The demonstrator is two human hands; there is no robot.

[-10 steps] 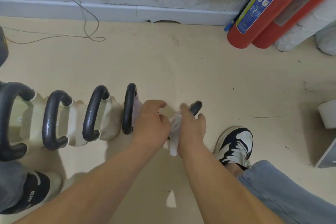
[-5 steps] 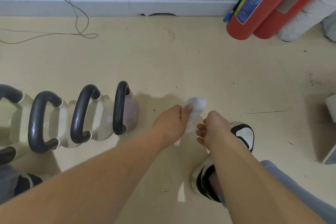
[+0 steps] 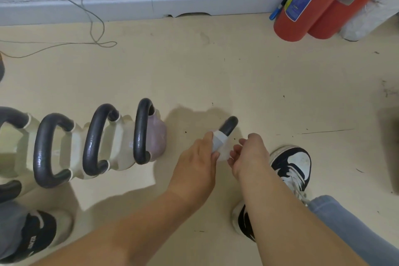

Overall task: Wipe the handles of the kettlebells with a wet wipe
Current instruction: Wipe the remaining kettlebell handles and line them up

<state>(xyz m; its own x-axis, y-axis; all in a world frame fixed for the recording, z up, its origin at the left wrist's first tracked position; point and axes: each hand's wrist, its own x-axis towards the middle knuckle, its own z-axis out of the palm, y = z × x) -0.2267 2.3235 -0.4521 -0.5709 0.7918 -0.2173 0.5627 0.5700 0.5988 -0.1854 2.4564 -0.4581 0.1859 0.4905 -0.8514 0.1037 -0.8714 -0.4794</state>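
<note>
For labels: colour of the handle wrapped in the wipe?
Black. The handle shows best in the head view.

The wet wipe (image 3: 218, 141) is white and wrapped as a snug band round the handle (image 3: 229, 125) of the kettlebell in front of me. Only that handle's rounded black end shows above the wipe, tilted up and to the right, and the bell's body is hidden. My left hand (image 3: 197, 165) pinches the wipe against the handle, thumb on top. My right hand (image 3: 251, 154) curls at its loose lower edge, grip unclear. Apart to the left, a row of kettlebells (image 3: 97, 142) stands upright, packed side by side, with glossy black loop handles and cream bodies. The nearest, a lilac kettlebell (image 3: 157, 136), is paler, and the farthest is cut off.
</note>
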